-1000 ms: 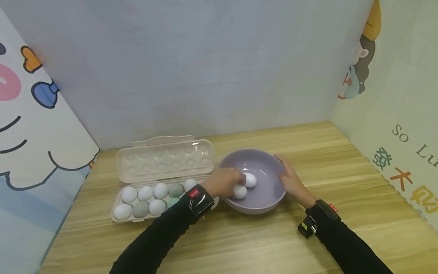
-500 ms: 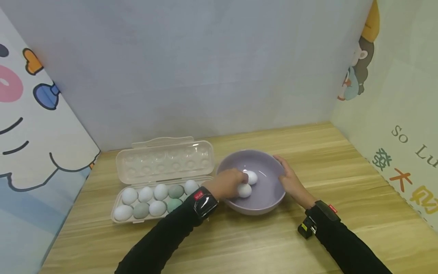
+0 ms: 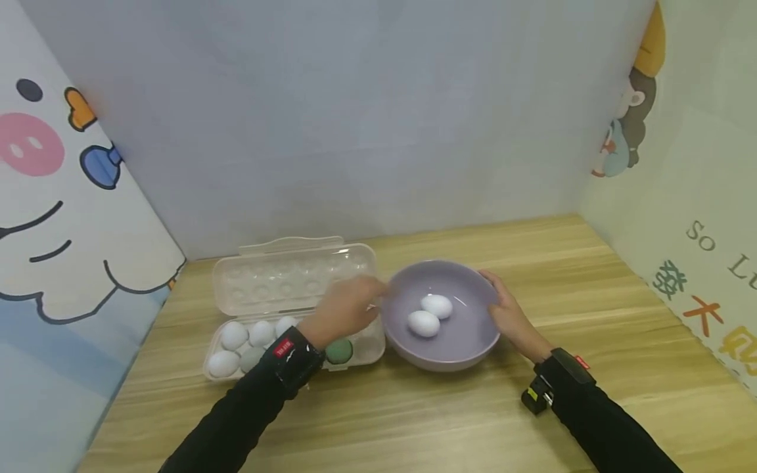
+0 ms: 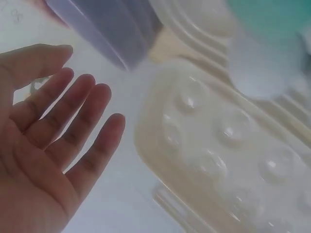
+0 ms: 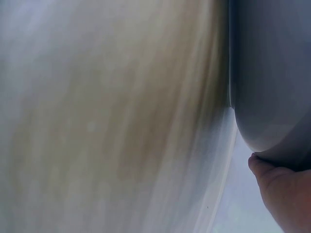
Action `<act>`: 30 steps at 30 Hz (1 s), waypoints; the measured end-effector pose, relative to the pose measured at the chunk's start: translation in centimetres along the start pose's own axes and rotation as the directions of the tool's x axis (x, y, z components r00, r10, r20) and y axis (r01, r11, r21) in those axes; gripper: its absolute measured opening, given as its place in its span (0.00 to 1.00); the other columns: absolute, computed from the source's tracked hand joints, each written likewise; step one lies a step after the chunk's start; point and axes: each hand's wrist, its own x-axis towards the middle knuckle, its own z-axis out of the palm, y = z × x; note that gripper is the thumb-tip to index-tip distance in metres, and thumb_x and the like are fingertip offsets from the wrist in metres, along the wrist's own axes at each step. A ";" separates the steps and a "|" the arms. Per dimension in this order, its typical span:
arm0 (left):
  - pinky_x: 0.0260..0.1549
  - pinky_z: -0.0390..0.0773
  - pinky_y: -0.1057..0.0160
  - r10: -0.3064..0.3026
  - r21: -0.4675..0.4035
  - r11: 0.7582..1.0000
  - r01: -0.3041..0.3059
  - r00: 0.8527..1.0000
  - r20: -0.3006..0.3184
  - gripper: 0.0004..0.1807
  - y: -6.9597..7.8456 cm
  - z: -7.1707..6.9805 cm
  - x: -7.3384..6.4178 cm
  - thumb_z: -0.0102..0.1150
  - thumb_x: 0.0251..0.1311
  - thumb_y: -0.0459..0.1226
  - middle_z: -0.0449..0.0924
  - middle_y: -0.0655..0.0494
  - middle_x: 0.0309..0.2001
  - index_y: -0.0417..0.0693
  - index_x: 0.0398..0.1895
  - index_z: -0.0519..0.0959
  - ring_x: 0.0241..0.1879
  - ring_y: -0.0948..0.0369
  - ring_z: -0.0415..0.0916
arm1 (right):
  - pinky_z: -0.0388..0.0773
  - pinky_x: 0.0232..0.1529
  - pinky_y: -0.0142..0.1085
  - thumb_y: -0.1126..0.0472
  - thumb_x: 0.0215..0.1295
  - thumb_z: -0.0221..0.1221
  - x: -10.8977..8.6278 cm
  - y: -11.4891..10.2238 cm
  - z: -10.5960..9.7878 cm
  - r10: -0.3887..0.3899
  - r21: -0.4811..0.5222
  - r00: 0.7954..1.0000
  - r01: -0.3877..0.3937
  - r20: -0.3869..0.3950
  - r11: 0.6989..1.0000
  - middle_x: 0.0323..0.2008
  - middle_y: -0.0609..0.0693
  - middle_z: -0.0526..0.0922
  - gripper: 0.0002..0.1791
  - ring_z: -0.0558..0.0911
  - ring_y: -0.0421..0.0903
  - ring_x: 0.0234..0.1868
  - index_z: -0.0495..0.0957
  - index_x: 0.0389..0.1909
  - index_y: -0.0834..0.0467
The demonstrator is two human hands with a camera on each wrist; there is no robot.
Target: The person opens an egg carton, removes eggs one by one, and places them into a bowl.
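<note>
Two white eggs, a front egg point(image 3: 423, 324) and a back egg point(image 3: 437, 306), lie side by side in the purple bowl point(image 3: 473, 332). My right hand point(image 3: 511, 322) grips the bowl's right rim; its thumb point(image 5: 272, 177) is against the bowl in the right wrist view. Slightly blurred, my left hand point(image 3: 343, 309) is over the egg carton point(image 3: 372, 345), left of the bowl. The left wrist view shows that hand's palm point(image 4: 43, 165) empty, fingers loosely extended. White and grey-green eggs sit in the carton, with a dark green egg point(image 3: 340, 351) near its right end; my left arm hides some.
The carton's clear lid point(image 3: 284, 279) is folded back behind it. Everything stands on a wood-grain table point(image 3: 384, 420). A pale backdrop point(image 3: 378, 131) rises behind, with printed panels at left and right.
My left hand has let go of the front egg and moved left from the bowl to above the carton. That egg now lies free in the bowl. The right hand keeps its hold.
</note>
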 end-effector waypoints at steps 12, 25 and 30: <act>0.38 0.74 0.57 -0.172 -0.051 0.981 0.186 0.964 0.205 0.22 -4.2 0.8 -4.9 0.56 0.36 0.21 0.73 0.57 0.38 0.48 0.39 0.77 0.41 0.56 0.71 | 0.58 0.55 0.62 0.79 0.49 0.34 -0.1 0.0 -0.2 -0.006 -0.017 1.000 0.006 0.002 1.000 0.65 0.64 0.50 0.38 0.54 0.65 0.61 0.47 0.66 0.58; 0.41 0.74 0.58 -0.136 -0.017 0.990 0.143 0.967 0.216 0.20 -5.3 2.2 -4.8 0.56 0.41 0.23 0.72 0.57 0.38 0.50 0.39 0.76 0.41 0.57 0.72 | 0.54 0.57 0.62 0.79 0.49 0.34 -0.2 -0.1 0.0 0.000 -0.018 1.000 0.000 0.000 1.000 0.65 0.64 0.49 0.38 0.53 0.65 0.62 0.47 0.66 0.58; 0.40 0.73 0.57 -0.139 0.006 0.990 0.141 0.965 0.223 0.20 -5.6 2.2 -4.5 0.56 0.39 0.23 0.74 0.57 0.38 0.50 0.38 0.74 0.40 0.57 0.71 | 0.56 0.57 0.61 0.79 0.49 0.34 -0.1 -0.1 0.0 0.000 -0.014 1.000 0.000 0.002 1.000 0.65 0.64 0.49 0.39 0.54 0.65 0.62 0.47 0.66 0.57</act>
